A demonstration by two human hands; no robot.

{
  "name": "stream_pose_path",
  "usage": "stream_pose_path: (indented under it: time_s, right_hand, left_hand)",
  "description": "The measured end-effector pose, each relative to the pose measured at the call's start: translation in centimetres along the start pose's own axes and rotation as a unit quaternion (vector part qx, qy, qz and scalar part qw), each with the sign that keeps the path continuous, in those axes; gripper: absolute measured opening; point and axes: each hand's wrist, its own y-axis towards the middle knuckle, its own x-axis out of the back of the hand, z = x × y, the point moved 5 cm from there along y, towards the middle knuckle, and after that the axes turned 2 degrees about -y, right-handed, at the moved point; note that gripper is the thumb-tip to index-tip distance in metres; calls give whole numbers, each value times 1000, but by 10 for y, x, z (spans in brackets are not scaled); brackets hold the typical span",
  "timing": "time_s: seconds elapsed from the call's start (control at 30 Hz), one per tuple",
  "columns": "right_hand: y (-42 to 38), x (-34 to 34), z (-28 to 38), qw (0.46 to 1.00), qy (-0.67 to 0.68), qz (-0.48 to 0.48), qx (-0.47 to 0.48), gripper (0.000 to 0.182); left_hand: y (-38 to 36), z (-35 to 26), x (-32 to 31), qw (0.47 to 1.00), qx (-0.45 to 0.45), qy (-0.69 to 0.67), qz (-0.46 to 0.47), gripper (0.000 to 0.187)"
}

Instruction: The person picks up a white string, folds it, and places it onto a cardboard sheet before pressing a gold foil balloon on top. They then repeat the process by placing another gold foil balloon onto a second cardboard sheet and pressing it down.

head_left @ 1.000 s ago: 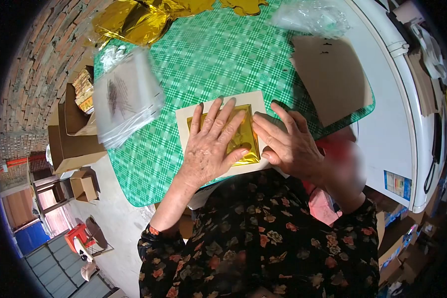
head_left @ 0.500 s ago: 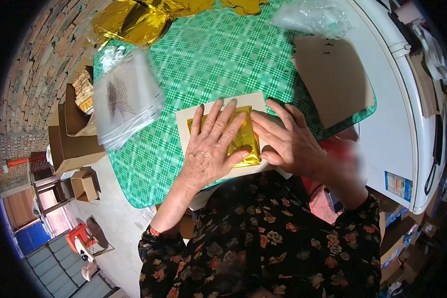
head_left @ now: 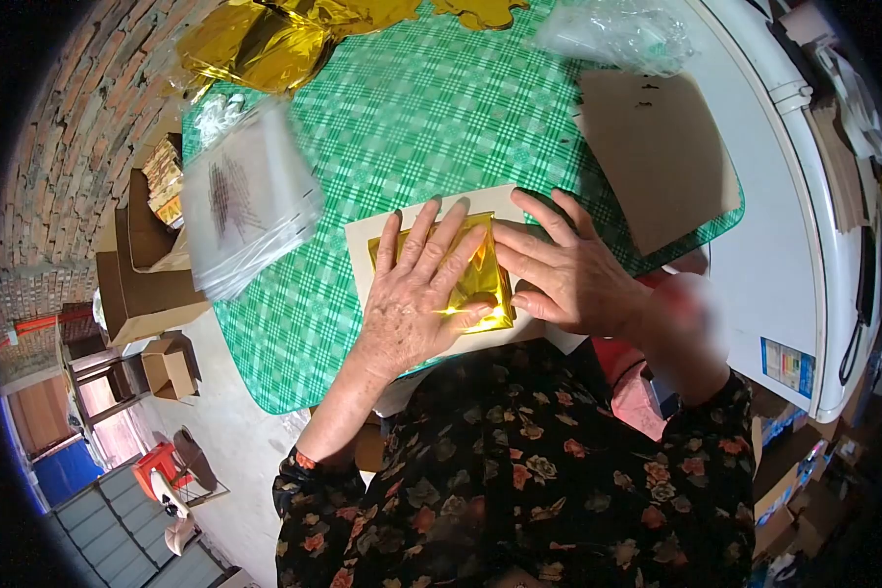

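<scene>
One wide-open left hand [head_left: 402, 314] is pressing foil [head_left: 484, 274] on card [head_left: 497, 199] atop the worktop [head_left: 421, 127], the spread right hand [head_left: 576, 286] apparently touching the foil's edge, this flattening calling for even pressure.

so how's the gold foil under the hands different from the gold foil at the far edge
The near foil is smaller and straight-edged; the far foil is larger and crumpled. The near foil lies on a pale sheet beneath the left hand; the far foil lies untouched. Both are shiny gold.
</scene>
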Motion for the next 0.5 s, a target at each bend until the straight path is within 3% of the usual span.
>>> stream_pose_path:
  time_s: [0.5]
  right_hand:
    - [5, -2, -5, 999, 17, -18, 45, 43]
  left_hand:
    - [0, 3, -2, 1000, 5, -22, 9, 82]
